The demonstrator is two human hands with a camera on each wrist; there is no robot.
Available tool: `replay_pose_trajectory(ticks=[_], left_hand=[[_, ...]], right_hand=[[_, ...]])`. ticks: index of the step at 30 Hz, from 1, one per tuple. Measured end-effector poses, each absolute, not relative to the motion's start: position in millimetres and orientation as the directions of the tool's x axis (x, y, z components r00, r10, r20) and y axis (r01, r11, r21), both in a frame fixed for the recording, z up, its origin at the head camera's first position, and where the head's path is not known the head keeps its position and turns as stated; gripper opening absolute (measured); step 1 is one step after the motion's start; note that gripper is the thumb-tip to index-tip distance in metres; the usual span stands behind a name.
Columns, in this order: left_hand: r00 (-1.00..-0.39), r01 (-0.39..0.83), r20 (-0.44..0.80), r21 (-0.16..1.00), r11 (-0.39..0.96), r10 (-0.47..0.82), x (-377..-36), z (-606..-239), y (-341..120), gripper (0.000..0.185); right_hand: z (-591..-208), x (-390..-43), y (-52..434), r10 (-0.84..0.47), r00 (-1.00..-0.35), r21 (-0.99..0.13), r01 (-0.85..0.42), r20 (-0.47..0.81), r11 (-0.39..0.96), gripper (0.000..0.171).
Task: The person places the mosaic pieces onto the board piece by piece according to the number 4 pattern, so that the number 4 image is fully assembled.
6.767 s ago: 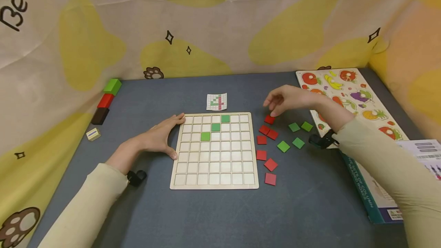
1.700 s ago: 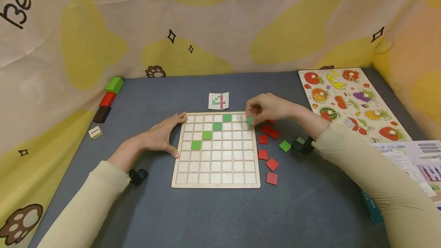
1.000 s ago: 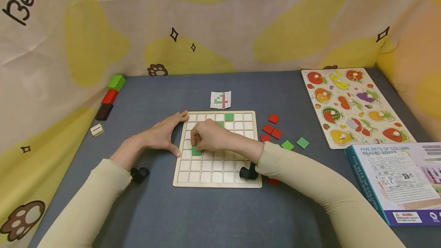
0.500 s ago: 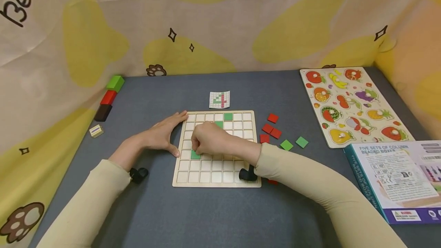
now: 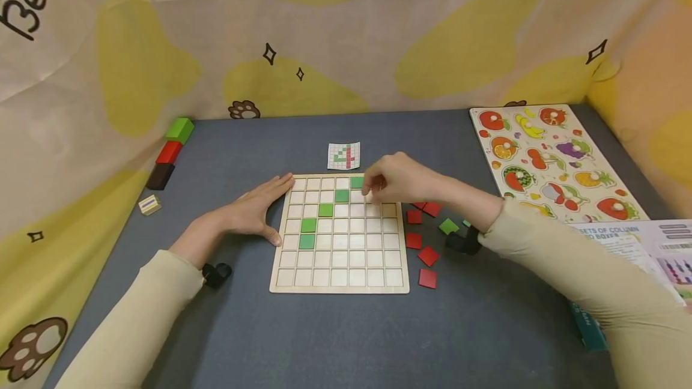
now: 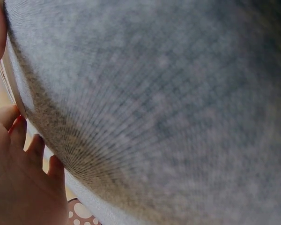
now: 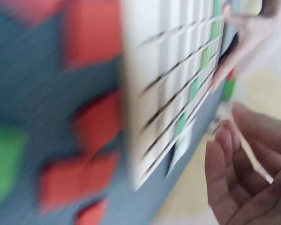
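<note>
A wooden grid board [image 5: 339, 290] lies on the table in the head view, with several green tiles [image 5: 307, 242] in its squares. These step down leftward from the top edge, with two stacked at the lower left. My left hand [image 5: 250, 210] rests at the board's left edge, thumb and fingers spread along it. My right hand [image 5: 402, 179] is over the board's upper right corner, fingers loosely bent and nothing between them. In the right wrist view its fingers [image 7: 220, 154] show bare. A small pattern card [image 5: 343, 156] lies just beyond the board.
Several red tiles [image 5: 427, 279] and a green tile [image 5: 449, 226] lie right of the board; another green one is mostly hidden by the wrist camera. A fruit puzzle board [image 5: 546, 161] and a box [image 5: 589, 326] are at right; coloured blocks [image 5: 170, 152] at left.
My right hand has taken a green tile from the right, set it in the lower left square below the others, let go and moved up right. The left hand has stayed put.
</note>
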State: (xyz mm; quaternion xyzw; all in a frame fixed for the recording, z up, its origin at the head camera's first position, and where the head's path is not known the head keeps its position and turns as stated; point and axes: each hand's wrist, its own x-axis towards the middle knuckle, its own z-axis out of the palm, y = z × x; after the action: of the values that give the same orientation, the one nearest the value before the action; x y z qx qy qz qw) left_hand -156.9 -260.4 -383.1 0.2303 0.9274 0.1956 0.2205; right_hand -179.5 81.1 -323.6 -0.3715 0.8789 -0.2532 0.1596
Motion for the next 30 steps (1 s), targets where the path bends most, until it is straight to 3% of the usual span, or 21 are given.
replay_pose_trajectory(ticks=[12,19,30], left_hand=[[-0.792,0.347,-0.315,0.473,0.810,0.523,-157,-383,-260,0.133],[-0.790,0.351,-0.308,0.481,0.804,0.529,-157,-384,-260,0.134],[-0.792,0.352,-0.304,0.482,0.802,0.530,-157,-384,-261,0.133]], right_hand=[[-336,-192,187,-0.736,-0.589,-0.622,-0.449,-0.334,0.641,0.023],[-345,-185,196,-0.729,-0.551,-0.610,-0.430,-0.406,0.665,0.029],[-354,-181,194,-0.734,-0.571,-0.541,-0.510,-0.369,0.668,0.026]])
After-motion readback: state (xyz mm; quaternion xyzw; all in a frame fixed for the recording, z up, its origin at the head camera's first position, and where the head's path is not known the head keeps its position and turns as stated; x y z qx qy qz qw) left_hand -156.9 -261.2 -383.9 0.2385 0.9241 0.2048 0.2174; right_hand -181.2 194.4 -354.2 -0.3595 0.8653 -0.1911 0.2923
